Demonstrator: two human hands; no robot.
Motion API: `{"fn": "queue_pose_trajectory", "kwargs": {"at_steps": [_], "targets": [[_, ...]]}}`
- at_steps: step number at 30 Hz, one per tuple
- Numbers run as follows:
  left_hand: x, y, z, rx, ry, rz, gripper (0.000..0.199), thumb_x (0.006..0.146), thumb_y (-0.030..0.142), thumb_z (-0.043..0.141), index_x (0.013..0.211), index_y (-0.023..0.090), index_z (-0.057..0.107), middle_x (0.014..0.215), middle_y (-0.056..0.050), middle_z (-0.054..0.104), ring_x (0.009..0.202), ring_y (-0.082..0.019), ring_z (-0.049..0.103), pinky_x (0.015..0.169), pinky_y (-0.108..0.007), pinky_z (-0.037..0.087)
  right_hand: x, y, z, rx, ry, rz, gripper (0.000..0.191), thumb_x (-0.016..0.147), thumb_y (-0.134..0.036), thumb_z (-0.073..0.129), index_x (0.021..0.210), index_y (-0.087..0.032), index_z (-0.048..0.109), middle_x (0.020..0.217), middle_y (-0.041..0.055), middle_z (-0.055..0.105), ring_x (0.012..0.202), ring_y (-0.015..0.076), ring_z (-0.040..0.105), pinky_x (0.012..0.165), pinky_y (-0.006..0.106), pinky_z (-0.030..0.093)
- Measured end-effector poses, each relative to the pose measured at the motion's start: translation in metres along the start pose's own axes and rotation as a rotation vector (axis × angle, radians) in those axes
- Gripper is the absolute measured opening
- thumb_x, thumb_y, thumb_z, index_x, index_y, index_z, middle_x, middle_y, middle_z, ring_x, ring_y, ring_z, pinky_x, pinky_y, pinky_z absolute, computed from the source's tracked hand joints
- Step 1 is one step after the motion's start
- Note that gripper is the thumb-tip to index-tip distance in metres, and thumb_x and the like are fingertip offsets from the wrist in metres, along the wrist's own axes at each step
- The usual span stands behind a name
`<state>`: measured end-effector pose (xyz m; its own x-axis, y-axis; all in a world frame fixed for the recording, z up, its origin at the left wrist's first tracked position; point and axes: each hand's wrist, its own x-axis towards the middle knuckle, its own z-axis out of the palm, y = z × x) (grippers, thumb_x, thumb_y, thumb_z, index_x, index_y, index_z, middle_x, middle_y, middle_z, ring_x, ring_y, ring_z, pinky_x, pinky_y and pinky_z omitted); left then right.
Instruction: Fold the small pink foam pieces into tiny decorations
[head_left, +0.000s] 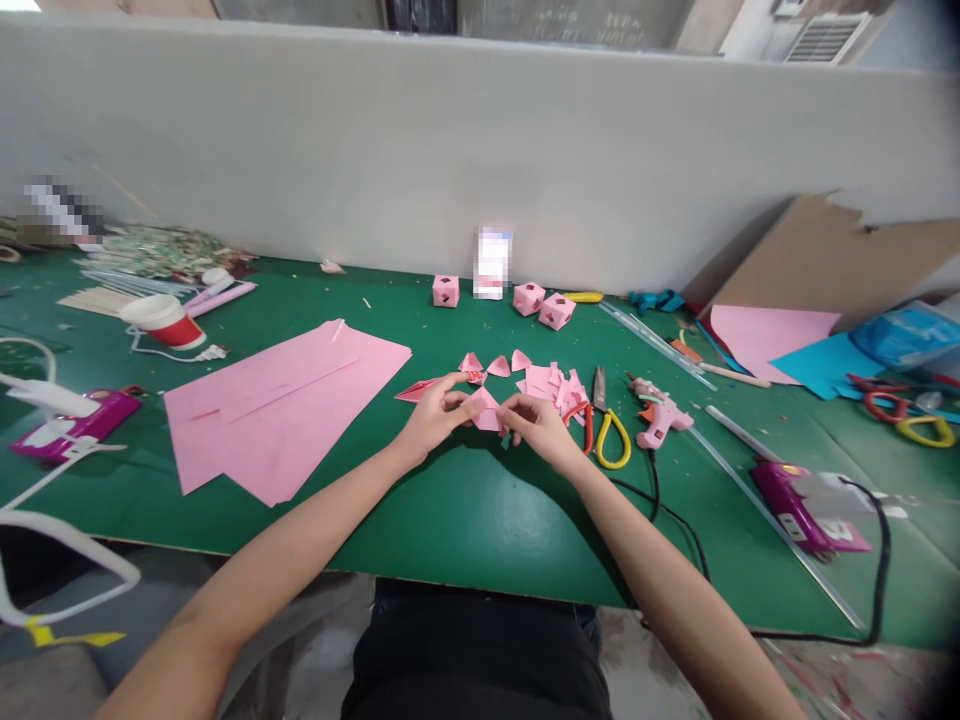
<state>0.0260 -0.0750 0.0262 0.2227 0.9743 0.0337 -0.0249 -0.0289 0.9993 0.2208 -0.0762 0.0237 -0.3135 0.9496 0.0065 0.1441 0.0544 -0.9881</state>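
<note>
A small folded piece of pink paper [487,410] is held between my two hands over the green table. My left hand [441,412] pinches its left side, fingers closed. From the right, my right hand [536,425] grips its other edge with thumb and fingertips. Just beyond lie several folded pink paper pieces [499,366] and a heap of pink paper scraps [553,385]. A red pointed item [417,391] lies left of my left hand. Scissors [613,440] with red and yellow handles rest right of my right hand.
A pink glue gun [663,418] with a black cord lies right of the scissors. Pink paper sheets [277,420] cover the left. Pink paper cubes [446,291] stand near the wall. A paper cup [169,322] and purple power strips [799,507] sit at the sides.
</note>
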Motion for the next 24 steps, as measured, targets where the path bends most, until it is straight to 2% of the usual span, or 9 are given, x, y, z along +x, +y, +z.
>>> {"fn": "queue_pose_trajectory", "kwargs": {"at_steps": [4,8,13,20,24], "targets": [[-0.0002,-0.0017,0.0002,0.006,0.009,-0.001,0.057,0.075,0.036,0.078,0.123,0.017,0.054,0.075,0.0,0.067,0.07,-0.014,0.063,0.07,-0.026,0.049,0.0015,0.0026,-0.0004,0.03,-0.002,-0.011,0.027,0.08,-0.044,0.068,0.076,-0.018,0.063,0.061,0.0,0.063,0.055,0.0119,0.059,0.047,0.021,0.045],[0.0005,0.0013,-0.0013,-0.092,0.036,-0.051,0.051,0.075,0.035,0.078,0.117,0.017,0.056,0.075,0.001,0.067,0.068,-0.013,0.062,0.068,-0.026,0.05,-0.0019,-0.0026,0.0009,0.178,-0.056,-0.003,0.033,0.082,-0.051,0.067,0.083,-0.018,0.066,0.068,0.0012,0.065,0.062,0.0135,0.063,0.051,0.023,0.048],[0.0019,0.0017,-0.0037,-0.197,0.054,-0.072,0.048,0.073,0.035,0.08,0.112,0.018,0.058,0.081,-0.001,0.07,0.069,-0.012,0.063,0.067,-0.025,0.049,-0.0046,-0.0066,0.0024,0.236,-0.081,-0.003,0.035,0.073,-0.047,0.078,0.093,-0.02,0.071,0.076,0.0019,0.069,0.068,0.0154,0.066,0.056,0.025,0.051],[-0.0003,0.0022,0.0003,-0.179,0.04,-0.066,0.047,0.074,0.035,0.079,0.11,0.017,0.057,0.078,-0.001,0.069,0.068,-0.012,0.062,0.066,-0.024,0.049,-0.0032,-0.0058,0.0061,0.229,-0.092,0.015,0.036,0.072,-0.048,0.079,0.089,-0.017,0.07,0.07,0.0018,0.069,0.062,0.0137,0.064,0.054,0.024,0.05],[-0.0038,0.0064,0.0051,-0.101,0.048,-0.013,0.047,0.074,0.035,0.078,0.109,0.015,0.056,0.074,0.0,0.067,0.066,-0.012,0.062,0.065,-0.024,0.05,-0.0029,-0.0055,0.008,0.215,-0.082,0.028,0.036,0.069,-0.049,0.081,0.08,-0.017,0.069,0.067,0.001,0.068,0.059,0.0125,0.063,0.053,0.023,0.049]]}}
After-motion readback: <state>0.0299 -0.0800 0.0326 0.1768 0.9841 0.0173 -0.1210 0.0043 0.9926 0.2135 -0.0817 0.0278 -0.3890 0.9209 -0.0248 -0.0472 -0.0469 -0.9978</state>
